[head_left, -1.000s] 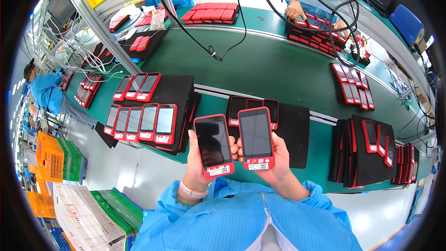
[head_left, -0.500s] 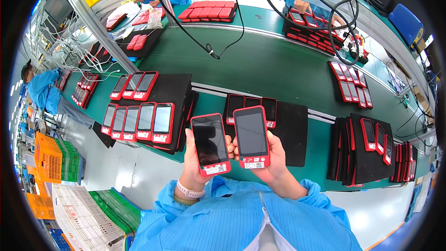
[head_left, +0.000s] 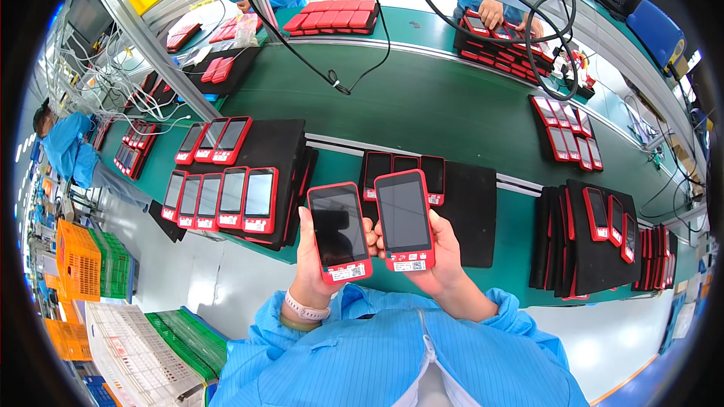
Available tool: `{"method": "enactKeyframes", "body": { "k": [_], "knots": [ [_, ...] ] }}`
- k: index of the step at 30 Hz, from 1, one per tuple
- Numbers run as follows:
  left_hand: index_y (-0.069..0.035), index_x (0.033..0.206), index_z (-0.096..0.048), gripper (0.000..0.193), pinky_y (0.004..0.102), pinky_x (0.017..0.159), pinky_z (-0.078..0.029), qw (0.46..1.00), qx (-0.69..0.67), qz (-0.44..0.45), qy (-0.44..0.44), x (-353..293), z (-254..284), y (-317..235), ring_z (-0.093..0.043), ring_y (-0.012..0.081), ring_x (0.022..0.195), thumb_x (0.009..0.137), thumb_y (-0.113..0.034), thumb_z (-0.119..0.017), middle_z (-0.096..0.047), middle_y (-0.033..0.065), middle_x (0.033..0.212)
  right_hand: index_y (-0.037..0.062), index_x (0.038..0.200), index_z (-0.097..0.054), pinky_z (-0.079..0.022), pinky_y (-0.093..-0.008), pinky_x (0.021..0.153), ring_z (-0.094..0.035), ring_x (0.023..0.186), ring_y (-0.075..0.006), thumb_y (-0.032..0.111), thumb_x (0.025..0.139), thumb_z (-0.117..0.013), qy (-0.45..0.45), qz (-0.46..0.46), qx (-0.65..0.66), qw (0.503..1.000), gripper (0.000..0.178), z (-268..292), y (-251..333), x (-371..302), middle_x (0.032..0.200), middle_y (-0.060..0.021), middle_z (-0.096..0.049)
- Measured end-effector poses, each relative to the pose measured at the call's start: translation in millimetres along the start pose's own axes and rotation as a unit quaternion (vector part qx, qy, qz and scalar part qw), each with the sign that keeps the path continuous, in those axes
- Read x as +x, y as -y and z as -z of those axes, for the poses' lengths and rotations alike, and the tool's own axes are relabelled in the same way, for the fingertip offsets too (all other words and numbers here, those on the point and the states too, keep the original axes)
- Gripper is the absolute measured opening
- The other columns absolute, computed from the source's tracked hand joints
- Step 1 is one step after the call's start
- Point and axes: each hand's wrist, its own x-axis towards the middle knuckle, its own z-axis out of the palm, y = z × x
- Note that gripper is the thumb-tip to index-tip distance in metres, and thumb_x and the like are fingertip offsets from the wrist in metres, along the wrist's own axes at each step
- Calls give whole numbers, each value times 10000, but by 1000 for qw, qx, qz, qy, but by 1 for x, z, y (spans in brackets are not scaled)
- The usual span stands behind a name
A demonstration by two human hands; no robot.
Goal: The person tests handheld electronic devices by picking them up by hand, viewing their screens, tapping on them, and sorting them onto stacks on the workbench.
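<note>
Left hand: thumb along the outer edge, fingers (head_left: 369, 240) curled round the inner edge; the left hand (head_left: 309, 275) was clamped on one red-framed handheld. Pale wristband (head_left: 306, 311) below it, then a blue sleeve.
Right hand: the right hand (head_left: 446, 267) was clamped likewise on a second handheld, its fingertips just showing at the inner edge.
Left-hand handheld: the left-hand handheld (head_left: 338, 227) was held up over the near edge of the surface (head_left: 516, 249), screen toward the wearer, dark and reflective, white label below the screen, top leaning left.
Right-hand handheld: the right-hand handheld (head_left: 405, 215) sat slightly higher, just beside the other with a narrow gap between; dark grey screen, white label, same lean.
Middle mat: behind the hands lay a black mat (head_left: 471, 218) bearing three dark-screened handhelds (head_left: 432, 178), partly hidden.
Left stack: eight handhelds in two rows, three behind five, on a black mat stack (head_left: 279, 147).
Right stack: leaning black mats (head_left: 596, 267), three handhelds on the face.
Belt: green belt (head_left: 437, 98) beyond the surface.
Far side: block of red units (head_left: 333, 19); a co-worker's hand (head_left: 492, 13) over piled handhelds.
</note>
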Motion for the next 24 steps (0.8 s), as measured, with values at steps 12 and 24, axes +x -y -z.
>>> {"method": "enactKeyframes", "body": {
  "k": [12, 24],
  "knots": [
    [52, 987, -506, 818, 348, 666, -514, 1000, -12, -15, 12, 0, 7, 4, -590, 249, 735, 811, -687, -202, -556, 163, 829, -35, 1154, -428, -480, -335, 790, -560, 913, -219, 380, 921, -236, -19, 2, 5, 1000, 513, 3, -2, -3, 1016, -162, -546],
    [75, 909, -496, 869, 335, 663, -481, 1000, -15, 12, -13, -1, 11, 0, -549, 271, 748, 763, -743, -243, -535, 172, 819, -39, 1169, -416, -499, -342, 762, -571, 900, -225, 365, 926, -237, -27, -4, 38, 999, 505, 0, -3, 0, 1015, -175, -544]
  ]
}}
